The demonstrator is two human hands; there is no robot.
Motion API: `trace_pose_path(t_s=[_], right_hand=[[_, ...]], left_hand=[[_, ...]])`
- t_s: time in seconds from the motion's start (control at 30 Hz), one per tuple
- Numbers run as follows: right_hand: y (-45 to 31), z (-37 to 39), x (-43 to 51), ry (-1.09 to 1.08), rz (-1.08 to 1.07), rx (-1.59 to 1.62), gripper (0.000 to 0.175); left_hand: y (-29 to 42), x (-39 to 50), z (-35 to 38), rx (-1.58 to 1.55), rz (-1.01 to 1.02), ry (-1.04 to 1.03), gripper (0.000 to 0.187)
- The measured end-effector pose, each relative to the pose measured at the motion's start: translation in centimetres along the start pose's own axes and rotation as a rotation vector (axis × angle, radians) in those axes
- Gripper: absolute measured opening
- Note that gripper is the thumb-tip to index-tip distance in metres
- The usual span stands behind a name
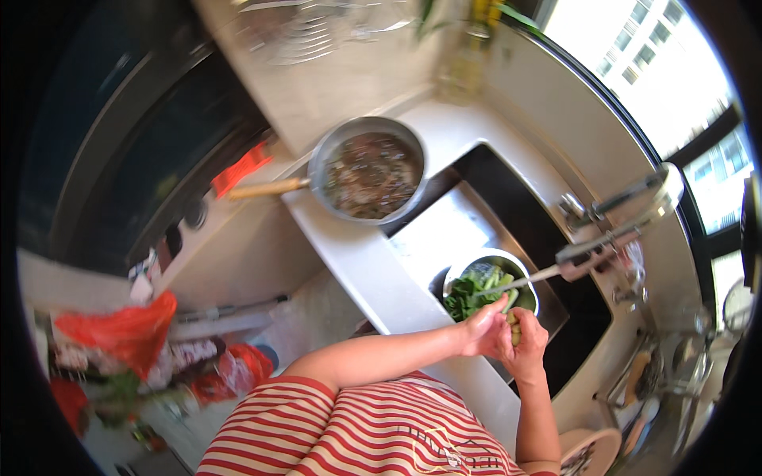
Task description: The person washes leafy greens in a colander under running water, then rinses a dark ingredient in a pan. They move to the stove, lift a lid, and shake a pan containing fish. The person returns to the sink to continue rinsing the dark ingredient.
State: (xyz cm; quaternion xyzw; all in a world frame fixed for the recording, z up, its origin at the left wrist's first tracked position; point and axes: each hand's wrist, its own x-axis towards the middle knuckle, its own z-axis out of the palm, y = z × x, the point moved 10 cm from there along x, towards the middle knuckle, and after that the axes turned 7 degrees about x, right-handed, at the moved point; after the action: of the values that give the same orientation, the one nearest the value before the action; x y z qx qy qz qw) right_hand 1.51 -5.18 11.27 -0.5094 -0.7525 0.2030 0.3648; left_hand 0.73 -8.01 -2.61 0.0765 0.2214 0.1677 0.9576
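Over the near rim of a metal bowl (533, 279) in the sink, my left hand (483, 334) and my right hand (528, 340) are close together. Both close around pale green vegetable stems (514, 329), partly hidden by the fingers. Leafy greens (470, 297) lie in the bowl just beyond my hands. A stream of water (530, 278) runs from the tap (586, 253) onto the greens. The bowl sits at the near side of the dark double-edged sink (586, 315).
A wooden-handled pan (318, 196) with dark liquid and bits in it stands on the counter (357, 250), at the sink's left corner. Beside its handle lies a red packet (241, 169). Red plastic bags (122, 327) are at lower left. Utensils (643, 369) hang at right, above a pinkish basin (595, 446).
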Motion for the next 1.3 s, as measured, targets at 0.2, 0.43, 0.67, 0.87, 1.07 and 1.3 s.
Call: trace_pose_path(t_s=[0.2,0.43,0.67,0.87,1.07,1.3], right_hand=[[-10.4,7.9,3.1,-0.271,-0.397,-0.185,0.027],[-19.9,16.8,1.4,-0.624,-0.584,-0.148,0.032],[-24.1,19.4,0.7,-0.612,-0.588,0.22,0.033],[-17.8,16.9,1.5,-0.54,-0.371,0.091,0.017],[-10.5,13.3,2.0,-0.471,-0.18,-0.028,0.007],[-6.8,10.9,1.5,-0.382,-0.056,-0.041,0.005]], left_hand=[[5.2,-8.6,-1.0,-0.294,0.294,0.023,0.033],[5.9,-20.1,-6.6,-0.445,0.733,-0.045,0.029],[-2.3,-36.0,-20.0,-0.622,1.191,0.04,0.034],[-22.8,-57.2,-41.2,-0.737,1.605,0.764,0.035],[-38.4,-66.7,-44.6,-1.397,1.157,1.668,0.065],[-30.2,-60.0,-49.3,-0.927,0.957,1.583,0.05]])
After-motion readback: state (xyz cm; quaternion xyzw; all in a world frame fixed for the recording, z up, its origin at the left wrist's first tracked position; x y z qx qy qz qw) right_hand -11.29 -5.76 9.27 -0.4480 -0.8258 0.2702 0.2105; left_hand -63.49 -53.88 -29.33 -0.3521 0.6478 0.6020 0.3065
